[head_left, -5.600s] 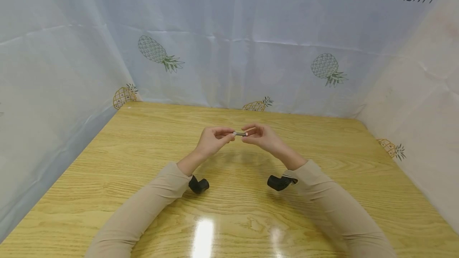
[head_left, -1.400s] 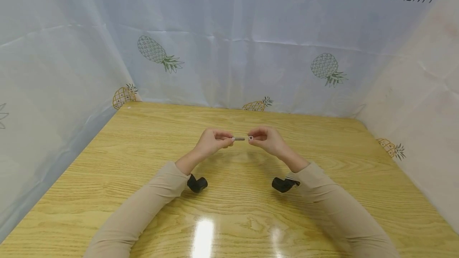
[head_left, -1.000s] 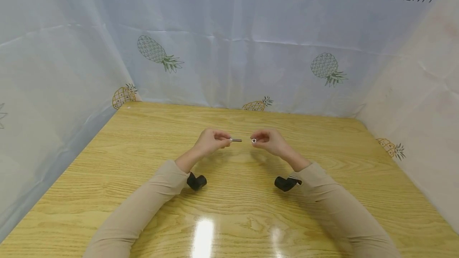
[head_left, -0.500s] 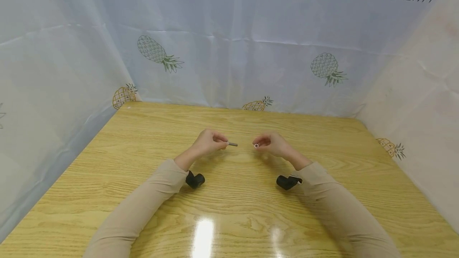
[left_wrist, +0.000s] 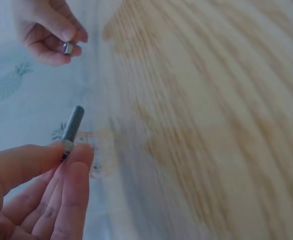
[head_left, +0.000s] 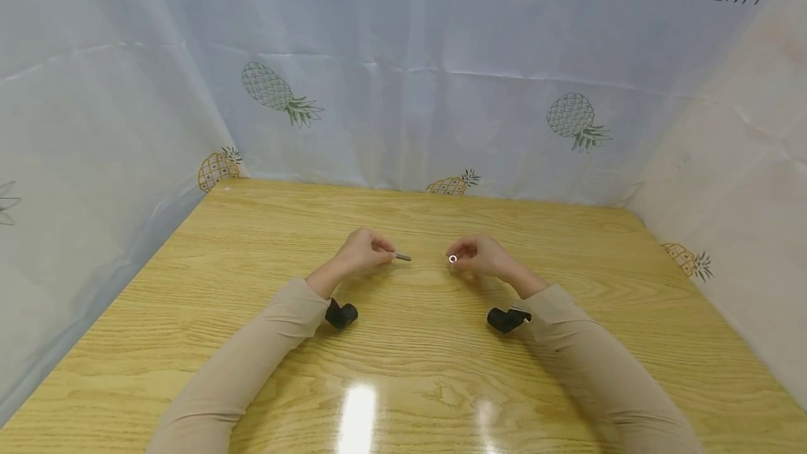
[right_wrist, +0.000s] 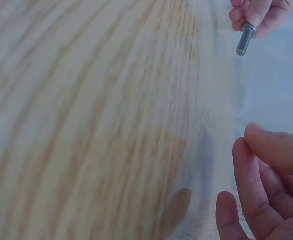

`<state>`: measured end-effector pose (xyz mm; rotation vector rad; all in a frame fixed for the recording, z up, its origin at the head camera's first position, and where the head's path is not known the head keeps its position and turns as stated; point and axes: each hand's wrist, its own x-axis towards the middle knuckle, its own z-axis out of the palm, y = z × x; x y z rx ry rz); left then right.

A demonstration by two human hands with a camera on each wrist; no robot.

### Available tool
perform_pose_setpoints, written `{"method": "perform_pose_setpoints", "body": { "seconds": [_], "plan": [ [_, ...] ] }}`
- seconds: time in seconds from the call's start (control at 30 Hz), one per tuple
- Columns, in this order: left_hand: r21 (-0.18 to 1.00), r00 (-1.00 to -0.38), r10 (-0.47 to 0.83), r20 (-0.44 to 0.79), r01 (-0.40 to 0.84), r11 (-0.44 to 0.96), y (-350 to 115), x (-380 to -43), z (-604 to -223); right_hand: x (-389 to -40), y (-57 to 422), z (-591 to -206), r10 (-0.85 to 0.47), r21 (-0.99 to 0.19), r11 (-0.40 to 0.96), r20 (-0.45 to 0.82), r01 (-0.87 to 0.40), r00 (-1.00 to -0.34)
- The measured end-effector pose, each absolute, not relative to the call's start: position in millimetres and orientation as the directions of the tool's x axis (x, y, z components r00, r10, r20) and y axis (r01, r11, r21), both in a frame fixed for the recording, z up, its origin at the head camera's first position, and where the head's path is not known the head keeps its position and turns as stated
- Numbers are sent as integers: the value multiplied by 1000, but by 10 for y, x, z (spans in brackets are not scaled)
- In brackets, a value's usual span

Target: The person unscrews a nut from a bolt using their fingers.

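My left hand pinches a steel bolt by its head between thumb and forefinger. The threaded shank points toward the right hand, away from the fingers. Across a gap, my right hand pinches a small silvery hex nut at its fingertips; its hole shows as a bright ring in the head view. Bolt and nut are apart. In the right wrist view the thumb and forefinger hide the nut, while the bolt shows in the other hand at the top.
Both hands are over a wood-grain table. Black camera mounts are worn at each wrist under the sleeves. A pale curtain printed with pineapples stands behind the table and along both sides.
At first the nut was on or at the bolt's end, hands close together. The hands have since drawn apart and lower, the nut off the bolt and in my right hand.
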<state>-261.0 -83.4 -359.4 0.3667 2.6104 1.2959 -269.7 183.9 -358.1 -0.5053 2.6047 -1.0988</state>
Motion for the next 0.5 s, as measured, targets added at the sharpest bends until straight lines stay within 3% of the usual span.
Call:
{"method": "perform_pose_setpoints", "body": {
  "seconds": [0.5],
  "plan": [
    [804, -935, 329, -132, 93, 588, -874, -2620, -3615, -2728, 1864, -3617, -460, -733, 634, -102, -247, -882]
  ]
}}
